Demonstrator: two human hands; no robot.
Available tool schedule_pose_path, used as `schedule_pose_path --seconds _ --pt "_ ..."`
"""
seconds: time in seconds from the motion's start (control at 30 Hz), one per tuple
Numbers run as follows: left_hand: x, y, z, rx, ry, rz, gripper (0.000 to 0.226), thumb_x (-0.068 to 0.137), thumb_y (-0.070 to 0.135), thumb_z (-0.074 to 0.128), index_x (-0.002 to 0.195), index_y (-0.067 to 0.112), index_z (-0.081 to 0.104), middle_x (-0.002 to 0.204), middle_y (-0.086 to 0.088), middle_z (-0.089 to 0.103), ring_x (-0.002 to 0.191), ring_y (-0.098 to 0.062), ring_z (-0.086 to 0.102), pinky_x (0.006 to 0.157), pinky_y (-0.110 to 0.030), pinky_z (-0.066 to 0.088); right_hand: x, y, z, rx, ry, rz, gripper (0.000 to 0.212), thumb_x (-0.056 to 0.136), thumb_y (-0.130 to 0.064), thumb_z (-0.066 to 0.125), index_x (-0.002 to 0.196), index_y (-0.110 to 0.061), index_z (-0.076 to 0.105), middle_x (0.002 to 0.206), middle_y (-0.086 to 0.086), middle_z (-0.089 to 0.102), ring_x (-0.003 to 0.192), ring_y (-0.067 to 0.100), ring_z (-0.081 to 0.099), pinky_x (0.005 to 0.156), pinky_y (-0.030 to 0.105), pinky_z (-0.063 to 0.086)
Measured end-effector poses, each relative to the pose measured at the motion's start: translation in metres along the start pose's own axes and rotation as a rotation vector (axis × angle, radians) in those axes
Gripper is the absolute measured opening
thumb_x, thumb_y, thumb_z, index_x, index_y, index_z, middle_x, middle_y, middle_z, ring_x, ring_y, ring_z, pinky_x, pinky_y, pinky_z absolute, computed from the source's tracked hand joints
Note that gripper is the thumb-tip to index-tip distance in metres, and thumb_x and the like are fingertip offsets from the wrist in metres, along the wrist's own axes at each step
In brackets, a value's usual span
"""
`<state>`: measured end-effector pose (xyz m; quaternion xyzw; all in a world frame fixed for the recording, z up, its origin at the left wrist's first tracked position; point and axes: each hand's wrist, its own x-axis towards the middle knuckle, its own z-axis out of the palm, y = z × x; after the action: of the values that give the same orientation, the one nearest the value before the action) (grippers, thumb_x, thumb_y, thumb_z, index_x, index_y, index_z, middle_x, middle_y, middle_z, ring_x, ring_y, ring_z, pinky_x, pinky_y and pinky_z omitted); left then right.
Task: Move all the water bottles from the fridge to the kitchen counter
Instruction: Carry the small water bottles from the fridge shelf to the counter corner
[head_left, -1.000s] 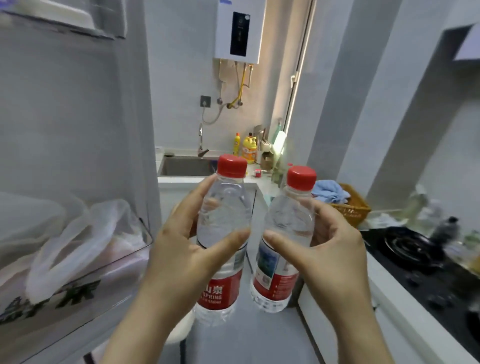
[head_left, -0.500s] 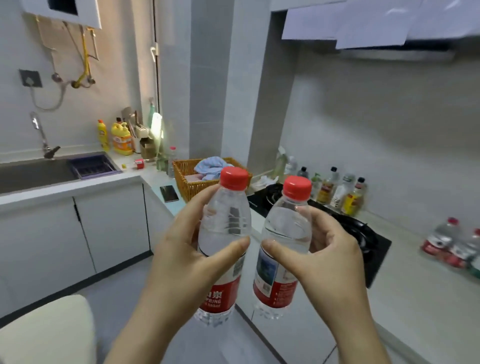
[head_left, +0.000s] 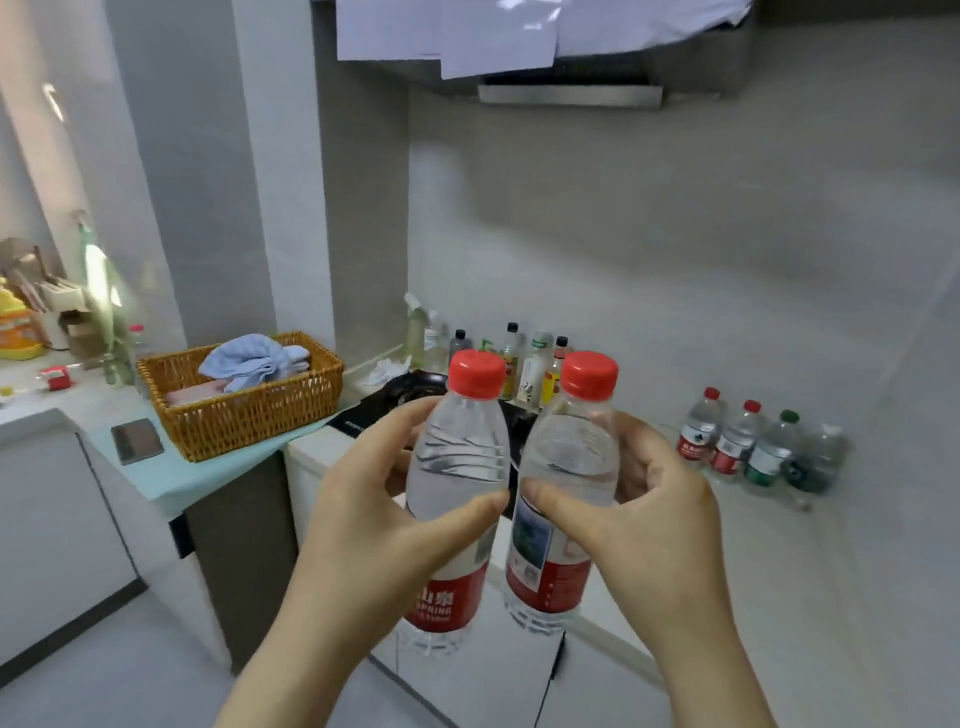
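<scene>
The left hand (head_left: 374, 535) is curled round the left bottle (head_left: 457, 452), with the thumb in front and the fingers behind. The right hand (head_left: 654, 525) holds the right bottle (head_left: 571, 457) the same way. In the head view, the only view here, both bottles stand up straight with their red caps on. They are so close side by side that one cannot tell if they touch. They hang in the air in front of the worktop (head_left: 769, 571), not on it yet.

A row of bottles (head_left: 732, 441) stands on the worktop near the wall, to the right. The black stove (head_left: 400, 391) lies behind the hands, with sauce bottles (head_left: 519, 364) at its back.

What could go wrong? Each hand grips high up, on the smooth clear part. The bottles look full, so they are likely heavy. If they are cold and wet, one could slide down through the fingers and fall. The two bottles could also bump, and that could shake a grip loose. A bottle put down too near the row could knock it over. One put down on the stove may wobble. The bare spot in front of the row looks safest.
</scene>
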<state>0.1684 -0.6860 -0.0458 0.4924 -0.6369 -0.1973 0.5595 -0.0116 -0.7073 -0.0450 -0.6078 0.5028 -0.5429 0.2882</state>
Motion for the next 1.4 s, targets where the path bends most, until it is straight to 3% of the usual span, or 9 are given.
schedule_pose_path --seconds 0.23,0.43,0.63,0.8,0.93,1.1,1.17,1.4 --pt "0.034 0.001 0.082 -0.059 -0.134 0.025 0.058 0.062 0.03 0.089 0.104 0.054 0.056 0.1 0.03 0.068 0.092 0.004 0.066 0.073 -0.018 0.053 0.031 0.038 -0.065 -0.037 0.125 0.053 0.051 0.054 -0.03 0.087 0.093 -0.049 0.061 0.091 -0.031 0.069 0.087 -0.007 0.066 0.077 0.024 0.055" --pt "0.072 -0.009 0.135 -0.102 -0.228 0.051 0.06 0.062 0.023 0.09 0.107 0.048 0.058 0.097 0.026 0.07 0.088 0.004 0.068 0.075 -0.013 0.053 0.06 0.068 -0.092 -0.08 0.235 0.105 0.062 0.054 -0.031 0.089 0.108 -0.042 0.062 0.098 -0.026 0.07 0.094 -0.005 0.066 0.085 0.029 0.056" --pt "0.123 -0.033 0.176 -0.157 -0.307 0.066 0.065 0.063 0.028 0.089 0.118 0.044 0.057 0.103 0.024 0.069 0.093 0.001 0.067 0.08 -0.023 0.056 0.105 0.089 -0.103 -0.1 0.306 0.13 0.058 0.056 -0.023 0.088 0.107 -0.038 0.066 0.096 -0.024 0.072 0.09 0.0 0.07 0.083 0.034 0.057" --pt "0.168 -0.048 0.205 -0.213 -0.361 0.112 0.061 0.059 0.035 0.084 0.1 0.066 0.052 0.101 0.027 0.068 0.091 0.002 0.067 0.077 -0.022 0.056 0.143 0.104 -0.11 -0.124 0.386 0.156 0.051 0.059 -0.015 0.089 0.101 -0.036 0.067 0.089 -0.023 0.074 0.082 0.001 0.071 0.078 0.035 0.059" --pt "0.194 -0.062 0.229 -0.258 -0.422 0.108 0.06 0.06 0.032 0.083 0.105 0.059 0.056 0.104 0.022 0.069 0.094 0.0 0.067 0.082 -0.028 0.055 0.16 0.12 -0.114 -0.138 0.452 0.19 0.053 0.058 -0.016 0.089 0.102 -0.037 0.067 0.092 -0.02 0.074 0.082 0.003 0.072 0.076 0.036 0.059" --pt "0.212 -0.074 0.263 -0.244 -0.483 0.125 0.061 0.06 0.021 0.088 0.097 0.056 0.054 0.099 0.036 0.064 0.089 0.01 0.063 0.074 -0.004 0.047 0.176 0.139 -0.127 -0.16 0.49 0.23 0.053 0.057 -0.014 0.089 0.097 -0.04 0.066 0.09 -0.021 0.074 0.08 0.002 0.072 0.072 0.032 0.057" --pt "0.217 -0.074 0.277 -0.244 -0.51 0.112 0.061 0.06 0.021 0.087 0.098 0.055 0.053 0.099 0.039 0.061 0.089 0.013 0.061 0.072 -0.001 0.044 0.183 0.145 -0.135 -0.169 0.496 0.24 0.051 0.057 -0.015 0.089 0.091 -0.044 0.065 0.087 -0.024 0.073 0.078 0.0 0.071 0.068 0.026 0.056" --pt "0.237 -0.071 0.339 -0.21 -0.527 0.091 0.062 0.06 0.029 0.088 0.107 0.054 0.056 0.103 0.027 0.066 0.091 0.001 0.065 0.075 -0.017 0.053 0.212 0.171 -0.176 -0.166 0.502 0.24 0.051 0.057 -0.013 0.089 0.093 -0.04 0.066 0.089 -0.022 0.074 0.079 0.001 0.071 0.069 0.025 0.056"
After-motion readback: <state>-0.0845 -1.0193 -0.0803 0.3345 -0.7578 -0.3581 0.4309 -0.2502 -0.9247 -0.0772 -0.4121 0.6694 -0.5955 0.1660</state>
